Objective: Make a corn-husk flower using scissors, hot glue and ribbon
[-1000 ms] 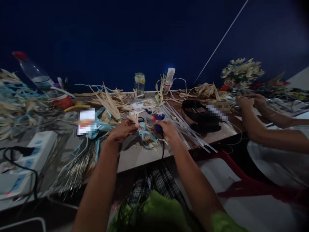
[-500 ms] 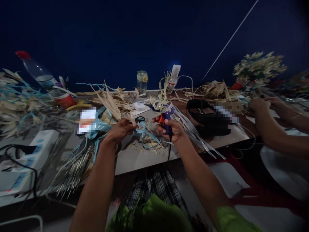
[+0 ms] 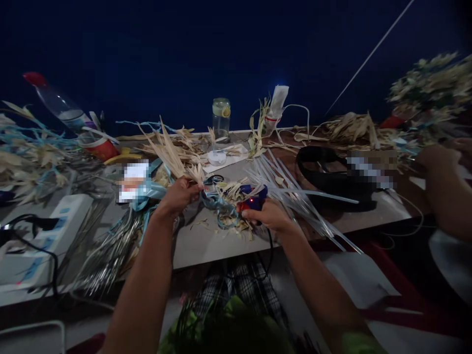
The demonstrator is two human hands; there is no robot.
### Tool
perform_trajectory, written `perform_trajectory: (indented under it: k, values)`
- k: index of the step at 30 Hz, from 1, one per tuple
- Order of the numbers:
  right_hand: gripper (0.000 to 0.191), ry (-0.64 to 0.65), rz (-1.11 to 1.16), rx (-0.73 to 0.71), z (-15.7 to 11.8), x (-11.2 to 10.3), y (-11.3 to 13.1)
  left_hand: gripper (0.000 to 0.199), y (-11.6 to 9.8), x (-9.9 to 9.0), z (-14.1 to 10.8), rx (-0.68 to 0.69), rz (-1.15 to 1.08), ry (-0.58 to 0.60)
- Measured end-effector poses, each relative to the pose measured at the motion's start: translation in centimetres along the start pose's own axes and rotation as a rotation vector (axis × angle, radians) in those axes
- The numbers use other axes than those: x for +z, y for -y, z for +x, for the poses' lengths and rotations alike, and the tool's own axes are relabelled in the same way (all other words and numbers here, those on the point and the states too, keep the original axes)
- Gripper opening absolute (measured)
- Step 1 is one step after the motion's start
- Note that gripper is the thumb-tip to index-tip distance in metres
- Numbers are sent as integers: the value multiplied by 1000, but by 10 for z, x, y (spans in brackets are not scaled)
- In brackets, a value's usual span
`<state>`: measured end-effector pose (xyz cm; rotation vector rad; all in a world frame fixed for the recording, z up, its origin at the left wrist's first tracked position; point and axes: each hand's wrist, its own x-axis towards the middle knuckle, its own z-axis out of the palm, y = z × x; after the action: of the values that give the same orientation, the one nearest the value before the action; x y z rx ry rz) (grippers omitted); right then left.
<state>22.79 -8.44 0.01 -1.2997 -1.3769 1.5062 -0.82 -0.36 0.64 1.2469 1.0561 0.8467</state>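
Note:
My left hand pinches the base of a pale dried husk flower. My right hand is wrapped round a blue glue gun with a red trigger and a small red light. The gun lies nearly level, pointing left over husk scraps. Between my hands is a curl of light blue ribbon. Scissors with dark handles lie just beyond it. Clear glue sticks are spread to the right of the gun.
At the left are a power strip, a tilted bottle, a red cup and a bundle of wires. A glass jar stands at the back. Right are a black strap and another person's arm.
My right hand has turned the glue gun from upright to nearly level, its front now toward the left. The view has shifted a little, and things at the right appear farther right.

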Motion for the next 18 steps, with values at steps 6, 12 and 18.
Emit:
perform_trajectory:
  k: [6, 12, 18]
  values:
    - [26, -115, -377, 25, 7, 3, 2, 24, -1, -1, 1, 55, 60, -35]
    - [25, -146, -402, 25, 7, 9, 7, 23, 0, 1, 2, 36, 59, -54]
    - [30, -170, -486, 18, 9, 9, -5, 22, -3, 4, 1, 17, 42, -42]
